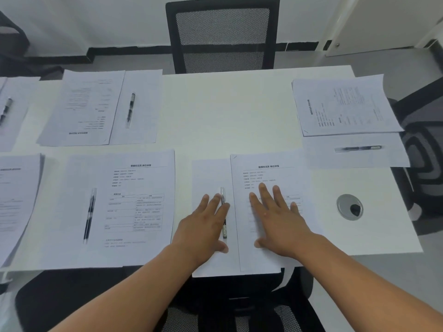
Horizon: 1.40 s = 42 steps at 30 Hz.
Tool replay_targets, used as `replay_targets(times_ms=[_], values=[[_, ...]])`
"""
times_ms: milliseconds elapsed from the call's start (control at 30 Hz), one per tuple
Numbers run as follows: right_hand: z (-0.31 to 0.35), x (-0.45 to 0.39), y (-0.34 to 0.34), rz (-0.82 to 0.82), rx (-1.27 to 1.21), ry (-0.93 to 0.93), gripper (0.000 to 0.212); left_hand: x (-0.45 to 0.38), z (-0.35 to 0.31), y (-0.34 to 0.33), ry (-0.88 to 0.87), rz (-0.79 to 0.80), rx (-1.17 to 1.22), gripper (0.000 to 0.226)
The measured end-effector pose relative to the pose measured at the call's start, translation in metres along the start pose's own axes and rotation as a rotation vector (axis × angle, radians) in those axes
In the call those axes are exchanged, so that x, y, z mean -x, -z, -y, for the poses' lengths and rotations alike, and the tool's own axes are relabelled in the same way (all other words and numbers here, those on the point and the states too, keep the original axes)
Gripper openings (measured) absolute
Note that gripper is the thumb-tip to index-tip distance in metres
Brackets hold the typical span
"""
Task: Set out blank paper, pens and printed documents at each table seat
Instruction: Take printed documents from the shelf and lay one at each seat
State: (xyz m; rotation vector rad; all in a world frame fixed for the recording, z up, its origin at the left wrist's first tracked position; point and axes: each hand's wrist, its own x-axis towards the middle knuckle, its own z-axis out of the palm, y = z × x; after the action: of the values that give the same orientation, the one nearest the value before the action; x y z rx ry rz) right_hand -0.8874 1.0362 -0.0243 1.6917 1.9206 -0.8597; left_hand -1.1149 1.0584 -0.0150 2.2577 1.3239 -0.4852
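Here, spread fingers (262,191) press the printed document (271,178).

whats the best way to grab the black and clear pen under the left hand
A judgement: take the slim black and clear pen at its near end, by the pale band, pinching across the barrel from above. It lies flat on the blank white sheet, pointing away from the person, and the left hand covers its middle. The right hand presses the printed document beside it.
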Motion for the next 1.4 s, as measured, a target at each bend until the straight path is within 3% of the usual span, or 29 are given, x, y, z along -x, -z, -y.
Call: replay_targets(times_ms=[1067,1400], values=[[0.003,0.004,-0.005,-0.017,0.044,-0.009,0.124,0.005,0.001,-0.002,-0.009,-0.033,-0.046,0.116],[0.039,0.027,0.023,-0.171,0.086,0.084,0.116,0.055,0.014,0.03,0.055,-0.121,-0.123,0.112]])
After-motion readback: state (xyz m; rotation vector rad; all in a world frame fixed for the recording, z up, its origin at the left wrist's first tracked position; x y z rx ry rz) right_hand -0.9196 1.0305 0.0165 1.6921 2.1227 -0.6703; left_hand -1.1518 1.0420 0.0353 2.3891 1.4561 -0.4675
